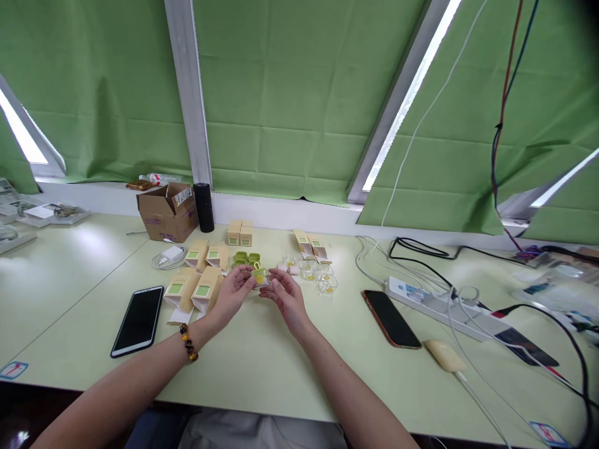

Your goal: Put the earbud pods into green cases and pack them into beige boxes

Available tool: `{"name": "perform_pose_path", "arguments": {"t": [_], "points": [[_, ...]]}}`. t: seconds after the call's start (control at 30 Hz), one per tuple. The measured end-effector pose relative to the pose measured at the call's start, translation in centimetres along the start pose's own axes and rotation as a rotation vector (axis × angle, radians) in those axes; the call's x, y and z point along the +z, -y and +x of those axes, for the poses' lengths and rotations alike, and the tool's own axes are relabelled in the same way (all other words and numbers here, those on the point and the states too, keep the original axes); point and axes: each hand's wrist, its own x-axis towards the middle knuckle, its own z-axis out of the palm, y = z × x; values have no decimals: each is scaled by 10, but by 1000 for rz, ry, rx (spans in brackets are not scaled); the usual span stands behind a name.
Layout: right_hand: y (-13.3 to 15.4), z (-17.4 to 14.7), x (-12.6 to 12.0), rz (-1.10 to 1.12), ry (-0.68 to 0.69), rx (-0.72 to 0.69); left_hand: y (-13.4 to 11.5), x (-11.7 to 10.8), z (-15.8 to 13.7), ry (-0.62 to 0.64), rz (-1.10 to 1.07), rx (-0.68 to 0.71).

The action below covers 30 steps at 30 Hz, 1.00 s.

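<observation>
Between my left hand [235, 290] and my right hand [289, 300] is a small clear case with green on it and a yellow spot [261, 278]. The fingers of both hands pinch it from either side, above the table. Just behind it sit several small green cases [240, 256] in a cluster. To the right lie several clear plastic pieces with yellow bits [327, 284]. Left of my left hand stand several small kraft cartons with green labels [181, 288], their white flaps open towards me.
Two closed cartons [240, 233] stand farther back, near a black cylinder [203, 207] and a brown cardboard box [168, 213]. Two more cartons [309, 246] lie back right. Phones [138, 321] [391, 319] flank my arms. A power strip [433, 307] with tangled cables lies right.
</observation>
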Motion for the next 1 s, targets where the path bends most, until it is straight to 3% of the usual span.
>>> {"name": "perform_pose_path", "arguments": {"t": [0.3,0.53,0.63,0.8,1.0], "points": [[0,-2,2,-239,109,-162,-6,0,-1,27,48,23],[2,-4,2,-329,105,-240,-6,1,-3,6,155,161],[-1,-6,3,-369,118,-233,-6,3,-5,-52,255,209],[-9,-9,5,-378,99,-183,-5,4,-6,-79,342,171],[1,-7,7,-194,42,-96,-3,1,-8,-41,308,246]]}}
